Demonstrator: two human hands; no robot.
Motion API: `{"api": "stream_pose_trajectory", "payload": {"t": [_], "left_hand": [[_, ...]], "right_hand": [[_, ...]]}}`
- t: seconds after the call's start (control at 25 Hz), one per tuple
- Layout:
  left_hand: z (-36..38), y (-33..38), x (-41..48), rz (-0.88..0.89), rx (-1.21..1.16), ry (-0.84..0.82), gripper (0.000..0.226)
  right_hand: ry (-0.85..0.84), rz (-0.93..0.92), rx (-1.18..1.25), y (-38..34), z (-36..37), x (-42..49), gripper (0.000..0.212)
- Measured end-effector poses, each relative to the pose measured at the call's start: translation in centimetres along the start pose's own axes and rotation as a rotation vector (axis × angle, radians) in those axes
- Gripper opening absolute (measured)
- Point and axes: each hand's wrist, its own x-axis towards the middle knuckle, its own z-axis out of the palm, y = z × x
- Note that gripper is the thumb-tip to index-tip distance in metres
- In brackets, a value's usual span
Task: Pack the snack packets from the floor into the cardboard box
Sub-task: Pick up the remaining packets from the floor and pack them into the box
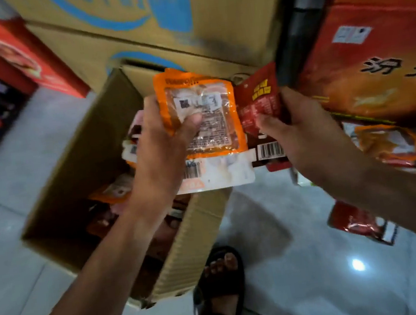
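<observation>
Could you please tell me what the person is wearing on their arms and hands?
The left hand and right hand are ungloved, with no rings that I can make out. The left forearm and right forearm are bare: no sleeves, watch or bands in view.

The open cardboard box [74, 172] stands on the floor [287, 226], left of centre, with loose packets [117, 191] in it. Over its far right side the left hand [163, 141] grips a stack of packets [213, 120]. Just right of that, touching it, the right hand [303, 136] pinches a single packet [257, 100]. Stacked cartons [161, 33] stand behind the box, another carton [8, 50] at far left, a large carton [373, 73] at right. Two floor packets [395, 146] lie near that one. A sandalled foot [222, 272] is just right of the box's near corner.
</observation>
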Motion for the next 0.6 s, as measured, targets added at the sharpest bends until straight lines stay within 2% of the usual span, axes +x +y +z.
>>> {"api": "stream_pose_trajectory", "payload": {"t": [0.16, 0.24, 0.32, 0.48, 0.6], "left_hand": [[-8.0, -2.2, 1.7, -0.024, 0.046, 0.14, 0.029], [-11.9, -3.4, 2.4, -0.05, 0.186, 0.206, 0.028], [-15.5, -4.6, 2.9, -0.103, 0.319, 0.218, 0.029], [-18.7, -6.2, 2.5, -0.203, 0.593, 0.138, 0.037], [-18.1, -7.3, 2.0, -0.179, 0.774, 0.017, 0.035]], "right_hand": [[-0.096, -0.003, 0.009, -1.8, 6.2, 2.7, 0.022], [-0.238, -0.002, -0.01, -2.7, 8.8, 3.9, 0.019], [-0.455, -0.098, -0.085, -3.8, 11.0, 4.8, 0.012], [-0.876, -0.428, -0.728, -4.4, 15.3, 4.9, 0.023], [-1.071, -0.602, -0.953, -2.7, 18.9, 2.1, 0.026]]}}
